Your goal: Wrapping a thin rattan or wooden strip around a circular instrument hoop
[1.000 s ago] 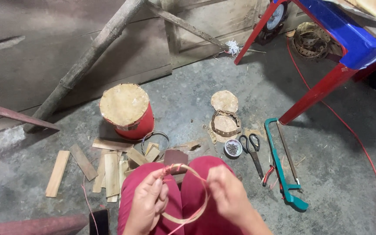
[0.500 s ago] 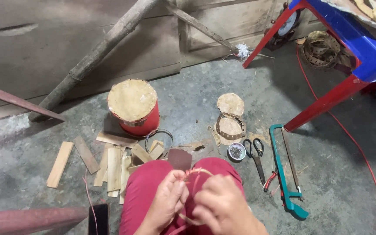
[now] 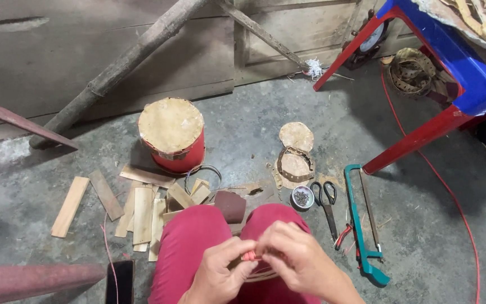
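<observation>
Grey concrete floor lies beneath red-trousered knees, above which the left hand point(image 3: 216, 274) and right hand point(image 3: 299, 260) pinch a thin, light, springy tan strip loop point(image 3: 257, 274) at its red-bound overlap, probably the surest grip.

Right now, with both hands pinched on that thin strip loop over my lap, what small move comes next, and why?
Probably keep the left hand pinching while the right hand tightens the red binding: both hands meet there, and the strip loop curves below them, seemingly joined only at that spot.
</observation>
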